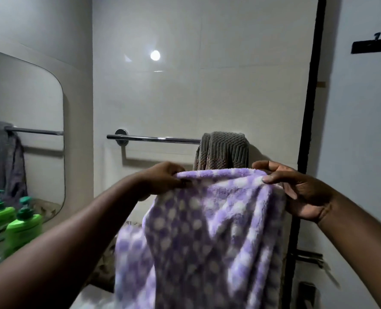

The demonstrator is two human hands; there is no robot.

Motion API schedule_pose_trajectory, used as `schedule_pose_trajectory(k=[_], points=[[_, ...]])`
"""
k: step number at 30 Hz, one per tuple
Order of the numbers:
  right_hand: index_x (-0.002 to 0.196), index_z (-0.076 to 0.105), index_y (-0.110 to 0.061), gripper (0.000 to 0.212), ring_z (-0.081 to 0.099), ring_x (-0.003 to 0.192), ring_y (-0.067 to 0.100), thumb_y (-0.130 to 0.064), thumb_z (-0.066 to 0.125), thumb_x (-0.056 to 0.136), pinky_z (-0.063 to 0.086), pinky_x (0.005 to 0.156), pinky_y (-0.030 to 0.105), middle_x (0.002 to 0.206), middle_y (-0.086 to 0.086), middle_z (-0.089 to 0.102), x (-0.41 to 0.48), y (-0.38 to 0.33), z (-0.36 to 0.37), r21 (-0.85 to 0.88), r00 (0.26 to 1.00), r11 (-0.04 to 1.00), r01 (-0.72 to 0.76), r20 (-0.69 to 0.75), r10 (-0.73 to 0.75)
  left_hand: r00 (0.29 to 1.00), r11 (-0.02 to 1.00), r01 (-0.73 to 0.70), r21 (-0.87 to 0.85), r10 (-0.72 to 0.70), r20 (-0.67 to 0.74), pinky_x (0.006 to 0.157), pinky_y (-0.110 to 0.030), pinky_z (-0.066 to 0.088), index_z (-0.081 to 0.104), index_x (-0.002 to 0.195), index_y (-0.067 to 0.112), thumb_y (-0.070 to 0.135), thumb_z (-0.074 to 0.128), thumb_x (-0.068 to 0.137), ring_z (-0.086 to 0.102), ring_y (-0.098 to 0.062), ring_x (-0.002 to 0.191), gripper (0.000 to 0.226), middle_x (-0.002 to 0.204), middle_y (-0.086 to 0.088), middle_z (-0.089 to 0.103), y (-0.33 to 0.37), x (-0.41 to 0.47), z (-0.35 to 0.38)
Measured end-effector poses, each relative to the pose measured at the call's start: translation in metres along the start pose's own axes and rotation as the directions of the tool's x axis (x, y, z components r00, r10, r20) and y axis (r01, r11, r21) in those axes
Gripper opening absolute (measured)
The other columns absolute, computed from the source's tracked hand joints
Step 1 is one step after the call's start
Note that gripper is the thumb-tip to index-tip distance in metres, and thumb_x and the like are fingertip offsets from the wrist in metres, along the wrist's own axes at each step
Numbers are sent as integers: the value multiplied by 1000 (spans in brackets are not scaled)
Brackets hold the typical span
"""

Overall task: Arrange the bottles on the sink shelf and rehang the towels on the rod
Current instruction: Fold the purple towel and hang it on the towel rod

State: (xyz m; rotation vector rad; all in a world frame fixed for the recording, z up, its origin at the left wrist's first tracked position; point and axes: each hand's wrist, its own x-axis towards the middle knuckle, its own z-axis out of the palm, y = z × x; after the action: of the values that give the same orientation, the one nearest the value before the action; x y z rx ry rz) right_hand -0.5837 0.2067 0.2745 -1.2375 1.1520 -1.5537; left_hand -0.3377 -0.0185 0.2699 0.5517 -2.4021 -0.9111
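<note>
While both arms reach forward at mid-frame, the left hand (pixel 165 178) pinches one top corner of the purple dotted towel (pixel 207 230) and the right hand (pixel 296 190) pinches the other, thumb on top. It hangs just below the chrome rod (pixel 154 138), where a grey towel (pixel 224 150) drapes. Green bottles (pixel 22 228) stand lower left.

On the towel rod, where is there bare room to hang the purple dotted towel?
The rod is bare from its wall mount on the left to the grey towel. The purple towel probably fits there. The right end is crowded: the grey towel is bunched there, beside the black door frame.
</note>
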Motion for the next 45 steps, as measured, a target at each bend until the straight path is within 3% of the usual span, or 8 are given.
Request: schedule_pose_trajectory(k=[5,8,14,17,23,32,37,45], points=[[123,70,-5,44,66,111,34,-16,80,81,51,103,44,126,22,70,12,4,23,-334,988,937,-104,70,135,979,988,-66,-137,38,-201,69,-30,42,73,87,8,27,83,84,54,-13,72,21,75,-2,65,22,4,22],[111,73,0,36,68,93,25,-20,80,82,57,85,32,108,20,74,22,12,46,-359,988,931,-63,110,109,983,981,-135,-138,116,-140,67,-32,39,71,92,3,32,81,73,51,-13,74,36,77,-6,63,50,7,40],[96,72,4,19,68,80,25,-3,79,80,58,72,31,95,25,74,29,18,45,-334,966,939,77,-210,-153,991,1000,-2,-19,-1,-134,44,-19,33,62,78,16,36,81,87,43,-6,51,29,61,6,52,51,5,33],[97,73,-1,18,68,71,25,4,77,80,59,68,32,87,20,74,22,8,30,-329,925,943,54,-340,-172,988,990,47,-136,-66,-140,45,-23,28,63,79,14,28,71,97,39,-12,52,24,65,-1,48,36,4,26],[87,76,-7,11,69,64,17,3,74,84,57,61,26,76,10,77,23,10,37,-358,937,931,72,-295,-186,989,921,-49,-387,-10,-148,56,-27,45,59,96,6,-14,45,94,57,-21,67,24,82,-15,61,56,6,54],[86,78,-1,14,62,74,23,6,68,82,52,73,36,89,26,76,18,5,43,-543,930,836,79,-261,-257,994,953,-20,-302,-12,-105,71,-38,47,59,93,11,22,67,85,57,-22,80,15,88,-15,62,79,12,81],[84,78,-3,18,61,67,23,8,65,80,50,66,35,77,22,73,16,6,40,-562,935,825,54,-263,-239,958,996,-33,82,55,-283,61,-32,41,54,79,15,4,47,91,52,-22,72,17,77,-7,60,79,20,87],[83,74,-2,17,65,57,19,2,86,71,57,55,28,68,14,73,12,-5,24,-513,885,853,97,-347,-310,916,939,-25,-343,-116,-385,57,-30,36,61,64,11,14,58,90,50,-22,62,26,62,-6,59,71,20,61]])
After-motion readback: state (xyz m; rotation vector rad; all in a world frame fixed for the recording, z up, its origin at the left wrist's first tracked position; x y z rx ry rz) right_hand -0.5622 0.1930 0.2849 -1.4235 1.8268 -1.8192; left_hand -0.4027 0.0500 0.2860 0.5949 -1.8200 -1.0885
